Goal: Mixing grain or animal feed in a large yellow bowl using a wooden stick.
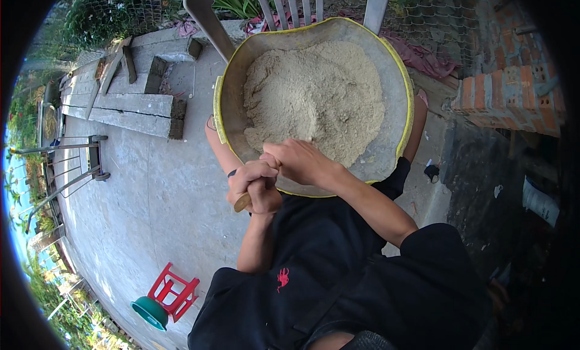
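left fingers [260,172] curled round wooden handle [242,202], right fingers [277,152] apparently likewise

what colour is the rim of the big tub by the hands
The tub's rim is yellow; it shows best in the head view.

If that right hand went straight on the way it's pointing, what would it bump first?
Probably the pale powder, toward the left wall of the tub. How high the right hand is above it is unclear, so it might meet that wall first.
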The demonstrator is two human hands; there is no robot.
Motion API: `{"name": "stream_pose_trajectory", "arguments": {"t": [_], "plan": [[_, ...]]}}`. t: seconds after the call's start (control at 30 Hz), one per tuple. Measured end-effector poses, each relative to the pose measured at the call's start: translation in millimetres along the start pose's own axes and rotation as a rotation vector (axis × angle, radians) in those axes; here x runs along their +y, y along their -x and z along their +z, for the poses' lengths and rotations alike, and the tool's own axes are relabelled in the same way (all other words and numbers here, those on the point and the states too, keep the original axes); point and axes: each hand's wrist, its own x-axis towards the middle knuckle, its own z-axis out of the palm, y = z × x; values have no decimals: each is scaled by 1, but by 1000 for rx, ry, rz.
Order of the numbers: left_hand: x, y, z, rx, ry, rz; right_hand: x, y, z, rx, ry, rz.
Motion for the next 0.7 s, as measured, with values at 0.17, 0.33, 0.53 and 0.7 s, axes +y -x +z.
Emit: {"name": "stream_pose_trajectory", "arguments": {"t": [0.17,0.33,0.53,0.7], "plan": [[53,-13,-3,27,309,130,-45,11,-16,99,112,-139],[9,16,12,-27,83,54,10,38,-3,51,87,-5],[13,5,20,-36,163,236,-14,24,-35,-36,183,-82],[30,0,35,-211,454,337,-23,41,-55,22,210,-136]]}}
